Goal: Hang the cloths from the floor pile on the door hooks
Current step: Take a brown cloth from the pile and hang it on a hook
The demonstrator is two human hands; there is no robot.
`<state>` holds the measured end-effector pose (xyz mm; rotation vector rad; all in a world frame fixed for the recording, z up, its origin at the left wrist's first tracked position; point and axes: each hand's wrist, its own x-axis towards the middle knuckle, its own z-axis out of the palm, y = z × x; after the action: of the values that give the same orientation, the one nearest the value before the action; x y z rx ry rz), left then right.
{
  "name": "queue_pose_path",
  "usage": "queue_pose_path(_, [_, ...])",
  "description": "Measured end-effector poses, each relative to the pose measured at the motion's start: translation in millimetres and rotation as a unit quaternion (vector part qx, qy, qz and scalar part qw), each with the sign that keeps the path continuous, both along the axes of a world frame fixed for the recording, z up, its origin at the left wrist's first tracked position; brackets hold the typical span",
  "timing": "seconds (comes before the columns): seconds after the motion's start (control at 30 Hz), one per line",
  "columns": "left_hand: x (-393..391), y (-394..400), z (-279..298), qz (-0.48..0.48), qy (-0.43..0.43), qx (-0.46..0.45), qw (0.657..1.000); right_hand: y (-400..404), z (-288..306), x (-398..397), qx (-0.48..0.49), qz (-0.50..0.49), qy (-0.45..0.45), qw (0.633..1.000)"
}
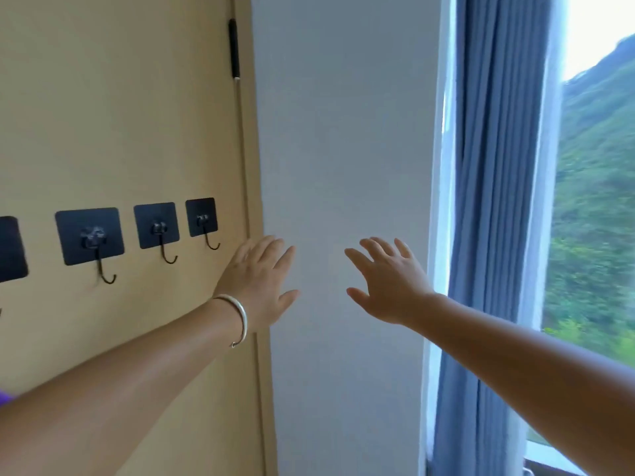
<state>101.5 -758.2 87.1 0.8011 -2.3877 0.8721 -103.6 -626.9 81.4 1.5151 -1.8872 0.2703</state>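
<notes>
Door [120,97]: tan panel, fills the left part of the head view, its right edge running top to bottom beside a pale grey wall [343,132]; black hinge [234,49] high on that edge. Hooks, all on the door face in one slanting row, each a black square pad w/ a dark metal J-hook below: largest hook [90,237] left of centre; middle hook [157,226] just right of it; small hook [202,219] nearest the door edge; a fourth pad [12,249] cut off at the left border, its hook not visible. All visible hooks bare, nothing hung on them. Cloths / floor pile: out of view, can't tell where they lie. Left hand [257,280]: raised over the door's right edge, just right of and slightly below the small hook, fingers straight and close together, thumb out, holding nothing; whether it touches the door or wall can't be told. Silver bangle [238,314] on the left wrist. Right hand [391,283]: raised in front of the wall, well right of the door edge, apart from the left hand, fingers spread and straight, holding nothing. Blue curtain [494,201]: hangs right of the wall, far side from the door. Window [598,166]: beyond the curtain, green hillside outside. Purple scrap [5,396] at the left border below the door hooks, too little seen to identify
</notes>
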Motion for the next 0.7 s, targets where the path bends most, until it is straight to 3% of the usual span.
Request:
queue_pose_path(0.33, [-127.6,105.7,-25.1,-0.209,-0.007,0.026,0.978,190.6,-0.1,-64.7,0.003,-0.218,-0.005,0.976])
queue_pose_path(0.7, [-281.9,315.8,-10.9,-0.398,-0.016,0.029,0.917,446.2,4.3,-112.1,-0.016,-0.429,-0.037,0.903])
